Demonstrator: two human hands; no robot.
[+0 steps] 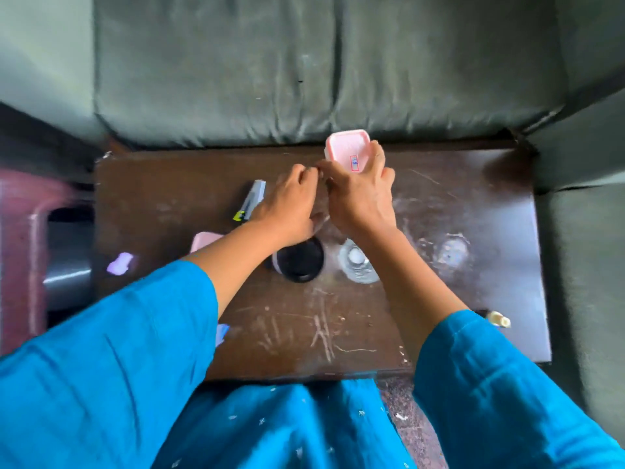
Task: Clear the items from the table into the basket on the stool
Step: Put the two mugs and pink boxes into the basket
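Note:
My right hand (363,194) grips a pink lidded container (346,147) near the far edge of the dark brown table (473,198). My left hand (291,206) is beside it with fingers curled, its fingertips touching the right hand; whether it holds anything is hidden. Below the hands stand a black round cup (301,260) and a clear glass (358,262). A grey stapler-like item (252,201) lies left of my left hand. A pink object (203,240) is partly hidden under my left forearm. A small cream bottle (497,319) lies near the right edge.
A dark pink stool (23,238) stands left of the table, with a grey basket (67,262) seen beside it. A lilac scrap (120,264) lies at the table's left edge. A green sofa (304,62) runs behind and to the right.

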